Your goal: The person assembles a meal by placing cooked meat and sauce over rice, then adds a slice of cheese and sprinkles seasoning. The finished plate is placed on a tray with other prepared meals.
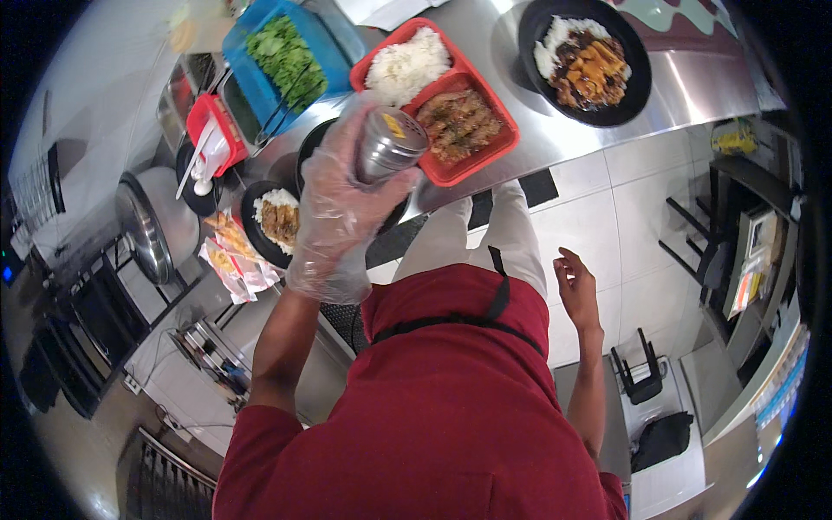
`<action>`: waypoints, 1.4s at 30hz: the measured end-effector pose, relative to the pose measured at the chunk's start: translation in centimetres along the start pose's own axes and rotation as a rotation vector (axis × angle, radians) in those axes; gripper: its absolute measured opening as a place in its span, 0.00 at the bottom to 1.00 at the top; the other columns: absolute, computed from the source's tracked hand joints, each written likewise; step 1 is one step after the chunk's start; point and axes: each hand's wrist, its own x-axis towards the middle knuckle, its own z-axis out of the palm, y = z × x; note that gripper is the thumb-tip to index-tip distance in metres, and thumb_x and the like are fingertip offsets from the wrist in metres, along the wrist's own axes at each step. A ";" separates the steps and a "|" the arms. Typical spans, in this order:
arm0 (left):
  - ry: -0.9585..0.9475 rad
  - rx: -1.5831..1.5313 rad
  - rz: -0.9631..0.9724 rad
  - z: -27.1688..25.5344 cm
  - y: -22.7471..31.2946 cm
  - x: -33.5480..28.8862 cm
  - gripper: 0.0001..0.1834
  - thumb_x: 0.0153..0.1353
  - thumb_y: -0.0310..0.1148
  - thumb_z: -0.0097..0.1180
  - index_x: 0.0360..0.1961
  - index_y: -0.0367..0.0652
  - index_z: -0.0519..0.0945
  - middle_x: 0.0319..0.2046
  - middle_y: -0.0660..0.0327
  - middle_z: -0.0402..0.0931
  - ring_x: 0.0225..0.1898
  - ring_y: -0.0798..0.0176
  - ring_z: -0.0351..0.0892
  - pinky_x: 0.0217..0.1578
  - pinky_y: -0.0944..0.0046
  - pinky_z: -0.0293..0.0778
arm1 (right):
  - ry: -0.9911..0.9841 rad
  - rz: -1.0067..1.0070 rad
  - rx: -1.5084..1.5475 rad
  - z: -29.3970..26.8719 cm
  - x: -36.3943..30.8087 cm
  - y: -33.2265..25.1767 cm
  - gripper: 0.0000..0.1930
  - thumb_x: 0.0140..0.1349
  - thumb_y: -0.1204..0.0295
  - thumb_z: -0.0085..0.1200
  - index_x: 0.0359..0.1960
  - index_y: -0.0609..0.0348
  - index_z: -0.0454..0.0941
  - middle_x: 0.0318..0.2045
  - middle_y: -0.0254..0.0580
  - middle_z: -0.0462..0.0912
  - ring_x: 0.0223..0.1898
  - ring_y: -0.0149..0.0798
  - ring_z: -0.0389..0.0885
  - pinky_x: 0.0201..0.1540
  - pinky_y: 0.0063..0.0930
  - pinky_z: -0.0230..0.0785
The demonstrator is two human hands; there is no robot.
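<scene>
My left hand [336, 192], in a clear plastic glove, is closed around a metal shaker [392, 149] with a perforated lid and a yellow label on top. It is held beside a red two-part tray [511, 137] on the steel counter. White rice [407, 66] fills one compartment, and browned meat with dark green specks [458, 126] lies in the other. Partly covered by the glove is a black bowl [312, 143], its contents hidden. Bare and holding nothing, my right hand [577, 289] hangs at my side, fingers loosely bent and apart.
On the steel counter [555, 160] stands a black bowl [640, 94] of rice with saucy topping at the right. A blue bin [238, 54] of leafy greens with tongs is at the left. Nearby are a red container [227, 130], another rice bowl [260, 241] and fried food in paper [238, 251].
</scene>
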 end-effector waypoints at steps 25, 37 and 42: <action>0.461 -0.022 -0.243 -0.8 -6.5 -10.7 0.43 0.50 0.37 0.72 0.65 0.31 0.67 0.52 0.40 0.75 0.51 0.42 0.80 0.52 0.52 0.76 | -0.071 -0.077 -0.163 3.5 -0.7 1.4 0.16 0.72 0.71 0.50 0.58 0.62 0.74 0.43 0.52 0.85 0.40 0.45 0.86 0.39 0.36 0.80; 0.397 -0.026 -0.275 -0.2 -5.3 -9.9 0.42 0.50 0.30 0.71 0.65 0.26 0.66 0.58 0.42 0.73 0.58 0.53 0.76 0.60 0.59 0.71 | -0.094 -0.067 -0.195 0.3 1.1 0.9 0.16 0.73 0.69 0.49 0.59 0.63 0.73 0.44 0.52 0.85 0.42 0.45 0.86 0.39 0.34 0.80; 0.347 0.011 -0.189 -0.8 -6.4 -10.2 0.44 0.48 0.31 0.73 0.65 0.27 0.66 0.58 0.42 0.74 0.59 0.53 0.75 0.61 0.58 0.70 | -0.119 -0.078 -0.195 0.4 1.4 0.9 0.16 0.73 0.69 0.49 0.59 0.62 0.73 0.44 0.51 0.85 0.43 0.44 0.86 0.39 0.34 0.80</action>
